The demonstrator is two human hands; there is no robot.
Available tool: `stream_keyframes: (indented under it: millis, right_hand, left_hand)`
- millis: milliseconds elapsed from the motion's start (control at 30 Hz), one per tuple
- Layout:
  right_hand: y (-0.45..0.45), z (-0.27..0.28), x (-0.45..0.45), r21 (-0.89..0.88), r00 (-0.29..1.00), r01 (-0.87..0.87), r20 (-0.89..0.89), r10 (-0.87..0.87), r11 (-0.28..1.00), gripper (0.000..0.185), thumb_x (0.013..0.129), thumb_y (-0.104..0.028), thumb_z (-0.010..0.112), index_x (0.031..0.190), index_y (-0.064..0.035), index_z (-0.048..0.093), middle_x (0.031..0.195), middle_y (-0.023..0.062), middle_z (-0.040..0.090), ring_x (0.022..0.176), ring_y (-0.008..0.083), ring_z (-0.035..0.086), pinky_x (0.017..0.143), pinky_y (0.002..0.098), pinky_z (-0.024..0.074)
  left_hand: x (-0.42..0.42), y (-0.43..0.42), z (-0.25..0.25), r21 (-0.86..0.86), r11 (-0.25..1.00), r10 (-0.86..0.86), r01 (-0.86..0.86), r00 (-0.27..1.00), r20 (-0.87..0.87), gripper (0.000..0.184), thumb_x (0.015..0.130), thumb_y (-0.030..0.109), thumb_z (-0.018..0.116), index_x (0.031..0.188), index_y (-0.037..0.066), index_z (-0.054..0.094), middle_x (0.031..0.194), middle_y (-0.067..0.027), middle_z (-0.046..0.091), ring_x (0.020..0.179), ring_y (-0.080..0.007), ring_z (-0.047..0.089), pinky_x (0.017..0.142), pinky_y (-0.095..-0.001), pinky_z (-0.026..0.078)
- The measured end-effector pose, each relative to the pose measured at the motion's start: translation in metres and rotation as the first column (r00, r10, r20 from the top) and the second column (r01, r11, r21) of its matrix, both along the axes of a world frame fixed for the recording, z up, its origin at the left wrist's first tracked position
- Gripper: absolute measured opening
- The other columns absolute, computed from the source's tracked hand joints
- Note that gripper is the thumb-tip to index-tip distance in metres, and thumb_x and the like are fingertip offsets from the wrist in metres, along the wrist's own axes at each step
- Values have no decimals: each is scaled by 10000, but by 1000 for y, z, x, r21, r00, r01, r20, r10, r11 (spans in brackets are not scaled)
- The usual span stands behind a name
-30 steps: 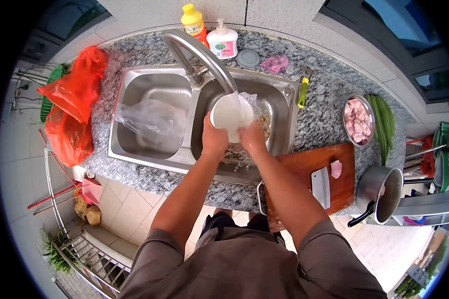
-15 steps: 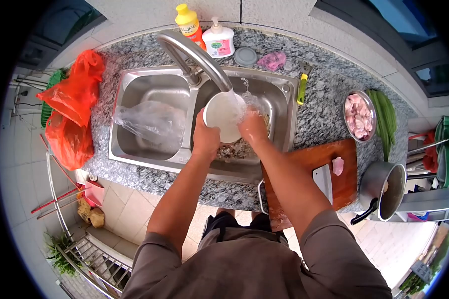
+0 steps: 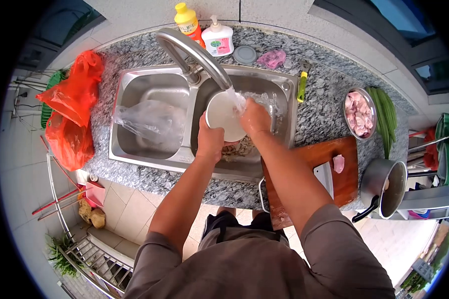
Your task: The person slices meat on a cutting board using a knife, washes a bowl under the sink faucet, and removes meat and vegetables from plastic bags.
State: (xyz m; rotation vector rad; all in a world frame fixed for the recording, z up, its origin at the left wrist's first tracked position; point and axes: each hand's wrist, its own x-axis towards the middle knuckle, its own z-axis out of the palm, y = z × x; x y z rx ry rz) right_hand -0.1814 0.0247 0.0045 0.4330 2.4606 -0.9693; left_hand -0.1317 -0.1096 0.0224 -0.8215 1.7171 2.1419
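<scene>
A: Where is the white bowl held?

B: Over the right basin of the sink, under the tap. Its left edge is gripped by the left hand, closed on it with the thumb at the rim. The right hand is placed, curled, at the opposite edge, under the water stream; whether the rim is pinched there cannot be told, its fingertips being hidden.

A: What could go wrong?

B: The bowl could be dropped into the sink if the grip is loosened by wetness. Water could be thrown past the sink's edge where the stream is broken by hand and rim, and the bowl could be dirtied by splashes from the scraps below.

A: And the counts?

B: One bowl is held. In the sink's left basin, one clear plastic bag is seen. Behind the sink are ranged one yellow-capped bottle, one pump bottle, one grey lid and one pink plastic wad. Right of the sink, one peeler, one cutting board bearing one cleaver and one meat piece, one steel bowl of uncounted meat and one pot are counted.
</scene>
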Motion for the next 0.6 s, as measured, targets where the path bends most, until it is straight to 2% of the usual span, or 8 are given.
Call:
stream_keyframes:
  millis: [67, 133, 200, 300, 400, 433, 500, 600]
  right_hand:
    - [-23, -26, 14, -260, 923, 287, -185, -339, 922, 457, 822, -52, 716, 1238, 30, 547, 1238, 241, 654, 1197, 366, 635, 993, 430, 508]
    - [-75, -111, 48, -737, 511, 424, -285, -811, 526, 432, 851, -143, 735, 1216, 28, 579, 1141, 259, 703, 1127, 425, 669, 939, 473, 540]
    - [-65, -86, 43, -570, 660, 321, -438, -610, 757, 456, 871, -287, 742, 1175, 31, 619, 997, 268, 721, 1020, 471, 677, 872, 507, 552]
    - [1, -27, 7, 59, 977, -23, -210, 35, 998, 434, 883, -282, 731, 1211, -22, 616, 1013, 267, 720, 1012, 442, 689, 862, 493, 550]
    - [-10, -45, 13, -158, 892, 250, -347, -290, 955, 387, 900, -276, 718, 1200, -52, 621, 1013, 252, 723, 986, 414, 703, 854, 474, 552]
    - [-26, -55, 21, -417, 768, 475, -235, -596, 775, 388, 909, -266, 714, 1199, -35, 602, 1015, 232, 721, 961, 389, 708, 864, 449, 552]
    - [-72, -64, 54, -710, 588, 460, -206, -782, 533, 377, 914, -239, 705, 1200, -24, 586, 1016, 222, 717, 954, 372, 707, 884, 427, 549]
    - [-41, -42, 57, -594, 841, 292, -214, -497, 749, 391, 898, -207, 691, 1214, -10, 570, 1019, 228, 730, 971, 397, 716, 895, 448, 569]
  left_hand:
    - [-5, 0, -27, -42, 999, 28, -34, 991, -134, 741, 794, -136, 442, 1501, 76, 383, 1414, -131, 513, 1298, -275, 537, 1098, -361, 440]
    - [-2, 13, -30, -62, 987, 132, -147, 972, -196, 735, 796, -135, 460, 1500, 63, 388, 1398, -128, 521, 1304, -265, 531, 1100, -357, 432]
    - [3, 13, -42, -115, 971, 174, -209, 950, -259, 731, 803, -129, 463, 1504, 67, 388, 1399, -128, 521, 1308, -262, 527, 1100, -356, 432]
    - [6, -1, -7, -87, 996, 11, -17, 997, -71, 738, 805, -126, 459, 1511, 69, 368, 1431, -147, 491, 1311, -293, 533, 1105, -376, 439]
    - [3, 3, -3, -53, 998, 35, -41, 993, -108, 746, 788, -117, 465, 1507, 63, 383, 1431, -158, 498, 1318, -308, 536, 1130, -384, 413]
    - [6, 10, -19, -138, 986, 64, -93, 977, -204, 751, 783, -115, 466, 1507, 66, 386, 1430, -158, 501, 1320, -307, 535, 1134, -383, 408]
    - [12, 23, -34, -329, 921, 95, -211, 937, -335, 770, 766, -115, 458, 1511, 67, 392, 1427, -153, 511, 1322, -305, 531, 1147, -373, 386]
    - [13, 4, -42, -177, 976, 79, -126, 965, -252, 770, 764, -118, 464, 1509, 63, 396, 1405, -154, 523, 1325, -298, 530, 1127, -354, 401]
